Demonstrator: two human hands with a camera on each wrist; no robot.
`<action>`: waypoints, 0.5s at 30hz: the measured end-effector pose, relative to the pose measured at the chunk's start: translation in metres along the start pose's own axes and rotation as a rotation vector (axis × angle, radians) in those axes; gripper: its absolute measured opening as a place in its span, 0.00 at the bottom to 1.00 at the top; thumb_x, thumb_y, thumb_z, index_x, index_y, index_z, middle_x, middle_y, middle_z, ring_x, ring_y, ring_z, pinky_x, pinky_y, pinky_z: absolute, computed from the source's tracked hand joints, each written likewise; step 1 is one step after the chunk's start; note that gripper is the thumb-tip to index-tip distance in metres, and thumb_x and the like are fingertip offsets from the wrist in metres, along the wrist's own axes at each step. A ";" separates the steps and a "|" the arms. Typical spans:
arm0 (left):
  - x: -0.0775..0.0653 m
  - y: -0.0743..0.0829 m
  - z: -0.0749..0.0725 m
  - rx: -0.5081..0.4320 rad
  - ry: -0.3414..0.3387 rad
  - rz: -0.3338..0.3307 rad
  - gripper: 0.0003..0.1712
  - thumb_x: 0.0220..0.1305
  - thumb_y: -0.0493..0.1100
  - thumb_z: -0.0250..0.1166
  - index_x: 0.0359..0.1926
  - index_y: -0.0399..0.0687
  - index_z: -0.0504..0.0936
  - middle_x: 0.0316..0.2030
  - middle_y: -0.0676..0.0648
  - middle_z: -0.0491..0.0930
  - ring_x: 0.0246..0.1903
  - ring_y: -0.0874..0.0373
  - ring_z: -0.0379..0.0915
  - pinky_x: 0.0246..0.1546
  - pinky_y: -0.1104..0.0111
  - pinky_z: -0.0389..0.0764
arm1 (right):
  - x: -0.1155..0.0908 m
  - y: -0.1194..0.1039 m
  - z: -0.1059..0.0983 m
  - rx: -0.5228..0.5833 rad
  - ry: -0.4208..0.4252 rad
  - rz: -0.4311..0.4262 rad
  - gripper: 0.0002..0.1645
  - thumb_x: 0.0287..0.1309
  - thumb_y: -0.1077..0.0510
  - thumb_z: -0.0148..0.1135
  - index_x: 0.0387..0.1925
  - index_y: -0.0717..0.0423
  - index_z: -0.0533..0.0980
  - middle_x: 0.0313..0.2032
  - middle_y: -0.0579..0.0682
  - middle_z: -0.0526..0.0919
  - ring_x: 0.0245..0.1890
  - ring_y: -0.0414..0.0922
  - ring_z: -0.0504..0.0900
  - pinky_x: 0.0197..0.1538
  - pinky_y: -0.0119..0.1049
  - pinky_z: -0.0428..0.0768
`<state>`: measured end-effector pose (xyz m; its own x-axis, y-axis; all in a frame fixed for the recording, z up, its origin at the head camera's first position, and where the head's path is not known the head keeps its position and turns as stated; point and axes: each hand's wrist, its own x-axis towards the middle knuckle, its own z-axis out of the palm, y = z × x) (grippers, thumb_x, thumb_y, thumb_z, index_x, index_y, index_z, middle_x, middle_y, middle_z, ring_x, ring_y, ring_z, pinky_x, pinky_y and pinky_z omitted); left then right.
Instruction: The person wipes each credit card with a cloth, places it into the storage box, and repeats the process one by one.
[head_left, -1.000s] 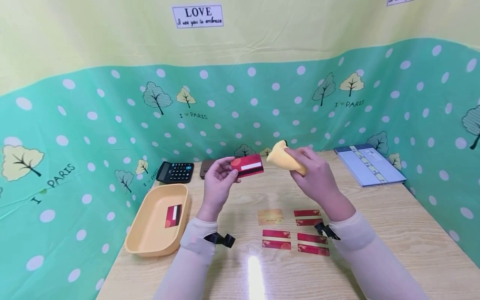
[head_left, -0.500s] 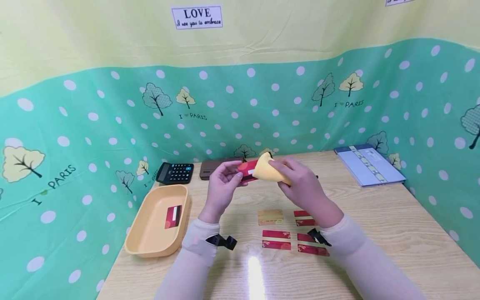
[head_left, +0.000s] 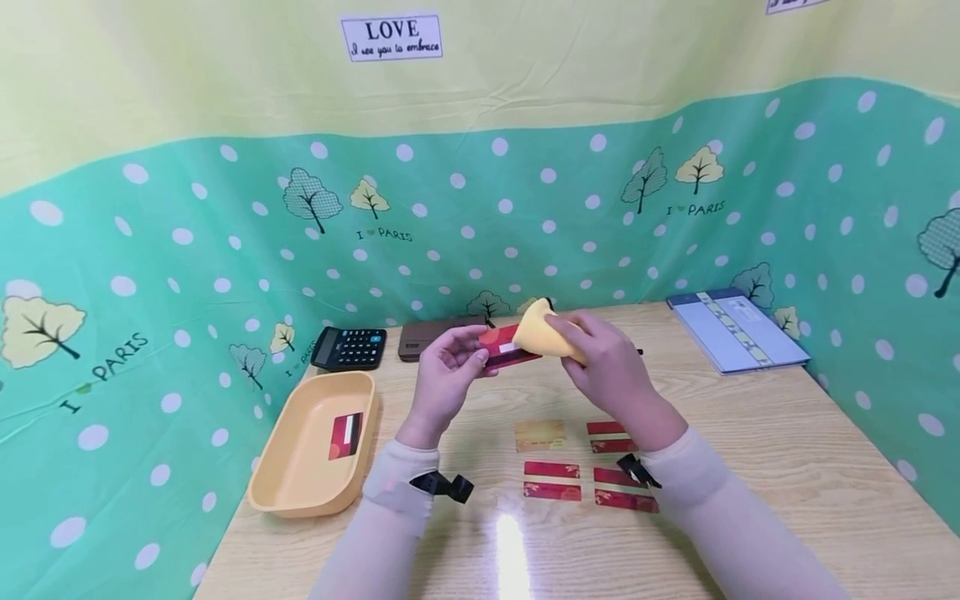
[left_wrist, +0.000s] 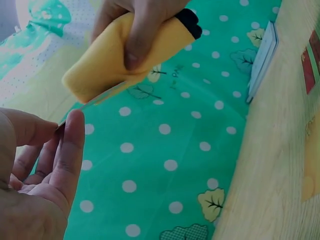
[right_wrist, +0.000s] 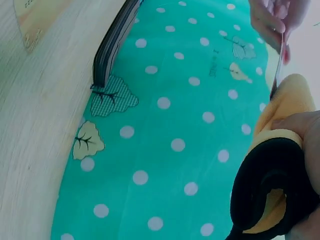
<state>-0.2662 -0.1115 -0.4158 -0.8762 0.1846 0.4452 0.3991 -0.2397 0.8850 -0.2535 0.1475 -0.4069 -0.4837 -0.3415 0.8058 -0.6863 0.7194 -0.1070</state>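
Note:
Raised over the table, my left hand (head_left: 444, 379) pinches a red bank card (head_left: 497, 340) by its left end. The card's back, with a white strip and a dark stripe, faces the head camera. My right hand (head_left: 611, 362) grips a folded yellow cloth (head_left: 540, 332) with black trim (right_wrist: 250, 185). The cloth overlaps the card's right part and hides some of it. In the left wrist view the card shows edge-on, running from the left fingertips to the underside of the cloth (left_wrist: 100, 65).
On the table lie a gold card (head_left: 540, 435) and red-striped cards (head_left: 552, 492). At left, a peach tray (head_left: 296, 454) holds another red card (head_left: 346, 436). Behind stand a calculator (head_left: 351, 347) and a brown case (head_left: 420, 340); a blue folder (head_left: 738, 333) lies at right.
The right hand has brought the cloth left from apart onto the card, then shifted it slightly back to the right, baring more of the card. The left hand moved slightly right.

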 end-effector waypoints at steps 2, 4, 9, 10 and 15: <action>0.000 0.000 -0.001 0.003 0.004 -0.004 0.19 0.70 0.25 0.64 0.60 0.30 0.79 0.44 0.35 0.81 0.40 0.51 0.84 0.42 0.57 0.92 | 0.000 -0.003 0.002 0.004 -0.017 -0.033 0.39 0.48 0.73 0.76 0.64 0.54 0.80 0.49 0.59 0.84 0.46 0.58 0.86 0.50 0.54 0.90; 0.000 0.000 -0.001 0.011 -0.001 -0.004 0.19 0.70 0.25 0.64 0.61 0.30 0.79 0.44 0.34 0.81 0.40 0.51 0.85 0.43 0.56 0.92 | 0.000 -0.008 0.005 0.019 -0.036 -0.075 0.38 0.49 0.72 0.76 0.63 0.54 0.80 0.48 0.59 0.83 0.44 0.58 0.86 0.48 0.53 0.90; -0.001 0.000 -0.003 0.043 -0.036 -0.002 0.19 0.70 0.25 0.64 0.60 0.35 0.80 0.45 0.30 0.80 0.41 0.46 0.84 0.43 0.54 0.92 | 0.000 -0.012 0.007 0.023 -0.039 -0.076 0.38 0.48 0.71 0.78 0.63 0.53 0.81 0.48 0.58 0.83 0.44 0.58 0.86 0.48 0.54 0.90; -0.001 0.000 -0.003 0.051 -0.042 -0.003 0.19 0.70 0.25 0.64 0.60 0.35 0.80 0.46 0.27 0.79 0.41 0.45 0.84 0.43 0.54 0.92 | 0.000 -0.010 0.006 0.014 -0.036 -0.057 0.38 0.48 0.72 0.78 0.63 0.53 0.81 0.48 0.59 0.84 0.45 0.58 0.86 0.49 0.54 0.90; -0.001 0.002 -0.004 0.064 -0.040 -0.009 0.20 0.70 0.26 0.64 0.61 0.32 0.79 0.46 0.25 0.78 0.42 0.38 0.82 0.43 0.54 0.92 | -0.001 0.003 0.000 -0.010 -0.054 0.004 0.39 0.49 0.72 0.77 0.65 0.52 0.80 0.52 0.58 0.84 0.50 0.58 0.85 0.53 0.55 0.89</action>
<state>-0.2654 -0.1164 -0.4153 -0.8686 0.2251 0.4415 0.4093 -0.1764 0.8952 -0.2553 0.1503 -0.4078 -0.5155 -0.3709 0.7725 -0.6788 0.7269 -0.1040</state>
